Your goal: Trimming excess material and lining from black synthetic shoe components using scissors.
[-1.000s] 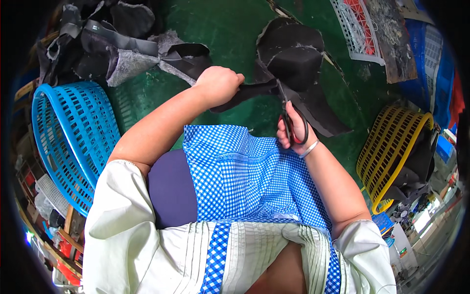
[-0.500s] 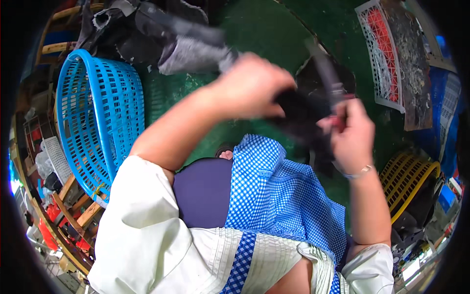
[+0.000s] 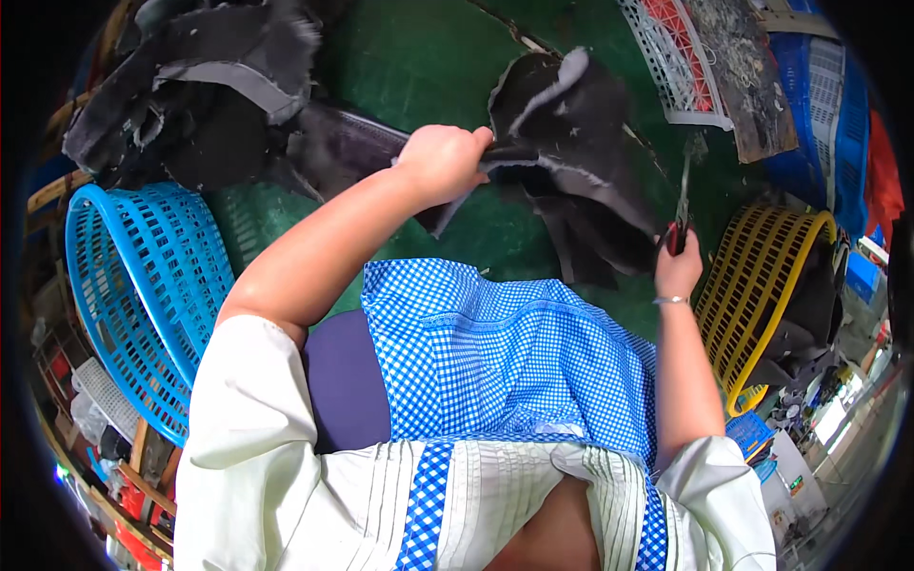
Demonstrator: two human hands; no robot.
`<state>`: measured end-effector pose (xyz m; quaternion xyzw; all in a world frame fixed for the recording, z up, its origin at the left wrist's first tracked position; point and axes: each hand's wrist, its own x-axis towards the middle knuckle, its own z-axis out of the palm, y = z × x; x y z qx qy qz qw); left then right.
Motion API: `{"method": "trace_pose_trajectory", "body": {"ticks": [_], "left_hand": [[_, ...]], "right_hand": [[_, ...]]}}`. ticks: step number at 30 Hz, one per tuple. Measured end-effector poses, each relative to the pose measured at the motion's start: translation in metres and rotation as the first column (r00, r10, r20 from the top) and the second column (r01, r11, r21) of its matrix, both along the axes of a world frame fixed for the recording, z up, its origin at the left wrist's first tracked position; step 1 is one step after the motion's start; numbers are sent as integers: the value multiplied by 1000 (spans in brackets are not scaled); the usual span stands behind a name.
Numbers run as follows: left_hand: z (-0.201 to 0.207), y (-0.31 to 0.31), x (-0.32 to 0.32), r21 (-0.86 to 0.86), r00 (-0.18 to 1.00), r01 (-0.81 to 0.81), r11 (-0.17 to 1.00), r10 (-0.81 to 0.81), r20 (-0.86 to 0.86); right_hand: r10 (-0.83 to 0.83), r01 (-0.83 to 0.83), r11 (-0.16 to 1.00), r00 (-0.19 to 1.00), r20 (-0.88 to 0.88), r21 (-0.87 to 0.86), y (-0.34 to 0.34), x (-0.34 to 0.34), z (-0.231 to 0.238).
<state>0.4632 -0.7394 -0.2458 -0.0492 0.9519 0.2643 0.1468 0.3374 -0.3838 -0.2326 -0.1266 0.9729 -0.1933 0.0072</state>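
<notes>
My left hand (image 3: pixel 445 162) is closed around a strip of dark fabric (image 3: pixel 595 171) in the middle of the green surface. The fabric has pale, fuzzy edges. It stretches out on both sides of my fist, with a wide part spread and hanging toward the right. My right hand (image 3: pixel 679 266) grips scissors (image 3: pixel 682 205) by their red and black handles, to the right of the fabric. Their blades point away from me, and I cannot tell whether they are parted. A heap of similar dark fabric pieces (image 3: pixel 205 90) lies at the far left.
A blue plastic basket (image 3: pixel 133 305) leans at the left, beside wooden slats. On the right stands a yellow basket (image 3: pixel 757 276) with dark scraps by it. A white lattice tray (image 3: pixel 671 57) and a worn board (image 3: pixel 752 86) lie far right. A blue-checked apron (image 3: pixel 505 352) covers my lap.
My left hand has come down and a little left, still holding the dark fabric, which is now spread out. My right hand with the scissors has moved lower, away from the left hand.
</notes>
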Motion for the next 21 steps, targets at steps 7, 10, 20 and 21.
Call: {"method": "trace_pose_trajectory", "body": {"ticks": [7,10,20,21], "left_hand": [[-21,-1,17,24,999,-41,999,41,-4],[-18,-1,18,31,995,-74,997,72,64],[-10,-1,30,67,994,-110,992,108,34],[-5,-1,32,76,992,-127,989,128,-17]], "right_hand": [[201,325,925,15,979,-195,-69,69,24],[169,297,945,-86,982,-137,-95,73,17],[96,313,942,81,992,-117,-139,74,11],[36,295,950,209,977,-98,-144,77,21]]}}
